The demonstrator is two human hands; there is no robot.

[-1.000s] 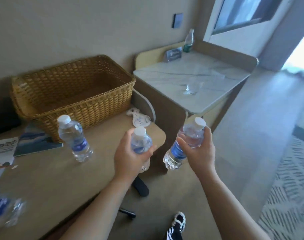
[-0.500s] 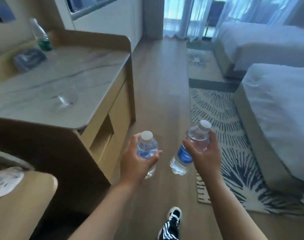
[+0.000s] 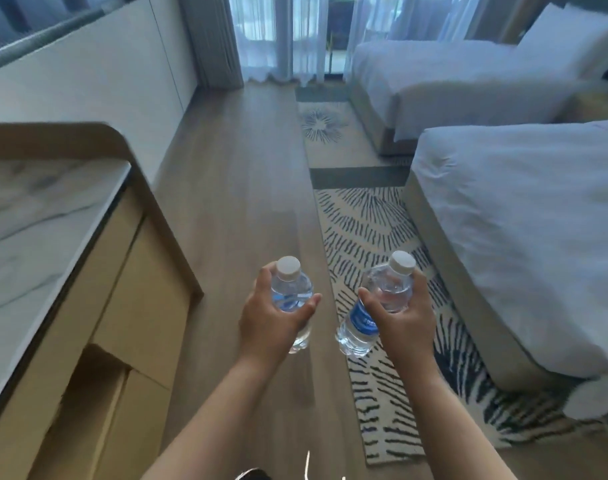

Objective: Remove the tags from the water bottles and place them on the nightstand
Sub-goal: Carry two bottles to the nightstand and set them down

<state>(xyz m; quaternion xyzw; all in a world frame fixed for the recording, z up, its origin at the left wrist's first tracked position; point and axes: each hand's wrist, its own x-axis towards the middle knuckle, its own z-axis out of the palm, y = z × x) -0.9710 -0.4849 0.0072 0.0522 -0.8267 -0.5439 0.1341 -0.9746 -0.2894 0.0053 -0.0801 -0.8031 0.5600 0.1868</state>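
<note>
Our left hand point(image 3: 273, 322) wraps around one capped water bottle point(image 3: 292, 296), and our right hand point(image 3: 401, 315) grips a second bottle point(image 3: 365, 318) with a blue label; both hold clear water and tilt slightly, raised over the wooden floor point(image 3: 247, 202). A marble-topped cabinet point(image 3: 36, 237) stands left; a patterned rug point(image 3: 368, 230) and two beds point(image 3: 524, 209) lie right.

Both forearms reach forward side by side, left hand point(image 3: 268, 317) and right hand point(image 3: 404, 315) each with fingers curled closed.
</note>
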